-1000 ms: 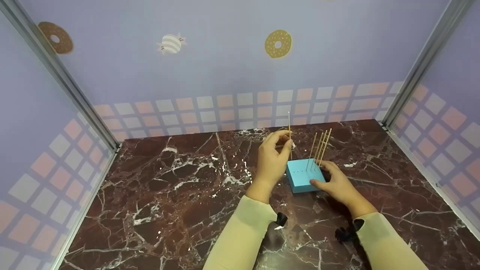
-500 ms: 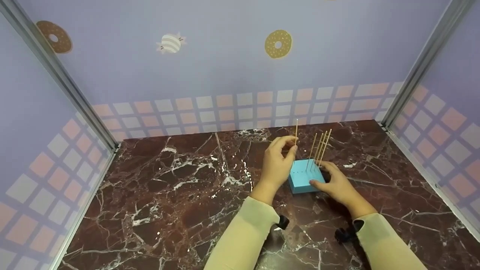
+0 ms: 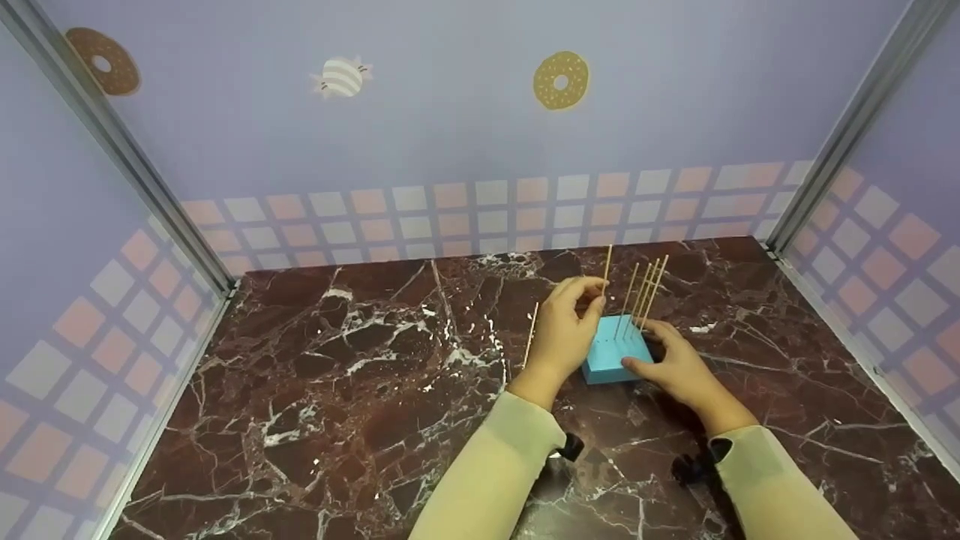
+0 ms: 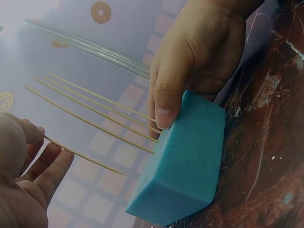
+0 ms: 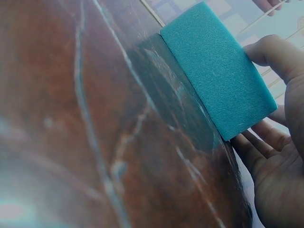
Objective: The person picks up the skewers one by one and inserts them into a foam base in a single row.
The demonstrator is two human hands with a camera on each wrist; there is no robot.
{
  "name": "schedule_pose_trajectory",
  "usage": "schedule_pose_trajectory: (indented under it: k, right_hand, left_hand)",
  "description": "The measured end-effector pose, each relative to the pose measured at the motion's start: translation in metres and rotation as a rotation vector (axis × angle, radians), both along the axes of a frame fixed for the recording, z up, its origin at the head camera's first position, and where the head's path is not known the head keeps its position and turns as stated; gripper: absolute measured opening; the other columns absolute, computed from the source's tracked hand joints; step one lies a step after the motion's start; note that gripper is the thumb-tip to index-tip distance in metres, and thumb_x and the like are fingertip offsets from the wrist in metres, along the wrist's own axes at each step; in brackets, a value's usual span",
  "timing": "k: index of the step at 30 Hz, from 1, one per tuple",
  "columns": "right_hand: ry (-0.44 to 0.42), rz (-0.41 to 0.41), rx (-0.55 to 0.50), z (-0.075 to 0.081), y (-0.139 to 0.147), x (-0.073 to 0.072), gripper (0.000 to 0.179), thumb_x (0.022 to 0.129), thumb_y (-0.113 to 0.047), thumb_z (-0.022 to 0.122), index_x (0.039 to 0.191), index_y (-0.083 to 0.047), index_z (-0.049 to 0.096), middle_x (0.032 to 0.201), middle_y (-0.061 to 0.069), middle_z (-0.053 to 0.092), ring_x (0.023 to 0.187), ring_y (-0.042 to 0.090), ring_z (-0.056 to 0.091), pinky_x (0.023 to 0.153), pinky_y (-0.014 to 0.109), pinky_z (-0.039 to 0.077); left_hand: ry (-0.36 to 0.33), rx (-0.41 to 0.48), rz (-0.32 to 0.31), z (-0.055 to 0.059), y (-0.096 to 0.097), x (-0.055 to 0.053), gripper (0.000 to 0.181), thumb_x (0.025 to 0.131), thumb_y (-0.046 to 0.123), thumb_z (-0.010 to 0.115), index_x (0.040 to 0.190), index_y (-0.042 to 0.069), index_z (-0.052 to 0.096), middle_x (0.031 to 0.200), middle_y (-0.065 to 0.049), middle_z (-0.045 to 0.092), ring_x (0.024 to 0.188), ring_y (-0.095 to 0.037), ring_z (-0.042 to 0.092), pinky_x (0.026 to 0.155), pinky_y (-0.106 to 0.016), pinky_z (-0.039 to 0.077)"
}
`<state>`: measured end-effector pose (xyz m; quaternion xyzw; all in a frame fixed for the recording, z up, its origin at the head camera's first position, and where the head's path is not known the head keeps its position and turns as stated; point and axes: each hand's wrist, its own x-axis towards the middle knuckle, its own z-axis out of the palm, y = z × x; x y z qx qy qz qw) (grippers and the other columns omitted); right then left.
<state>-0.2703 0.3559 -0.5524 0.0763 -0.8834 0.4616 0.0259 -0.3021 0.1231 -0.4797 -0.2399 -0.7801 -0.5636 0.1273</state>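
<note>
My left hand [image 3: 568, 322] pinches a thin bamboo skewer [image 3: 607, 262] between thumb and fingers, upright over the blue foam block [image 3: 616, 373]. In the left wrist view that skewer's lower tip [image 4: 122, 174] appears just short of the block's top face. Several other skewers [image 4: 90, 121] stand in a row in the block. Beside them the top has a line of small holes [image 3: 598, 341]. My right hand [image 3: 675, 367] grips the block at its right side, thumb [image 4: 166, 107] on the near edge and fingers behind. The block rests on the table [image 5: 95, 142].
One more skewer [image 3: 531, 334] slants up just left of my left hand, its lower end hidden by the hand. A dark marble-patterned tabletop [image 3: 360, 420] spreads around. Panels with a donut print [image 3: 576, 81] and pink and white squares stand behind and at both sides.
My left hand has moved right with its skewer, from the block's left edge to over its top. A separate skewer now shows left of that hand. The right hand keeps its grip.
</note>
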Motion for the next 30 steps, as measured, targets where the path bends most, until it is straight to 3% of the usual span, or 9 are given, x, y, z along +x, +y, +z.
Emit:
schedule_pose_trajectory:
  k: [9,20,30]
  right_hand:
    - [0.016,-0.006,0.000,-0.001,0.000,-0.002,0.080,0.102,-0.025,0.085,0.168,0.001,0.047,0.165,0.032,0.048,0.151,0.054,0.053,0.121,0.069,0.049]
    - [0.011,-0.002,0.006,-0.002,0.001,-0.001,0.081,0.104,-0.027,0.084,0.169,0.000,0.045,0.166,0.032,0.047,0.154,0.057,0.050,0.122,0.071,0.048]
    - [-0.014,-0.003,0.009,0.000,-0.001,0.001,0.082,0.105,-0.029,0.082,0.171,0.000,0.042,0.168,0.032,0.044,0.156,0.057,0.048,0.122,0.071,0.049]
  left_hand:
    - [0.029,0.002,-0.001,-0.005,0.007,0.000,0.022,0.111,0.008,0.071,0.131,0.008,0.078,0.113,-0.008,0.074,0.101,-0.010,0.071,0.090,-0.017,0.061]
    - [0.043,0.054,-0.037,-0.014,0.014,-0.002,0.022,0.111,0.007,0.070,0.132,0.007,0.077,0.116,-0.011,0.074,0.104,-0.014,0.075,0.093,-0.018,0.062]
    - [0.022,-0.022,-0.049,-0.018,0.015,0.000,0.025,0.113,0.011,0.068,0.137,0.009,0.076,0.117,-0.008,0.073,0.107,-0.015,0.074,0.094,-0.018,0.061]
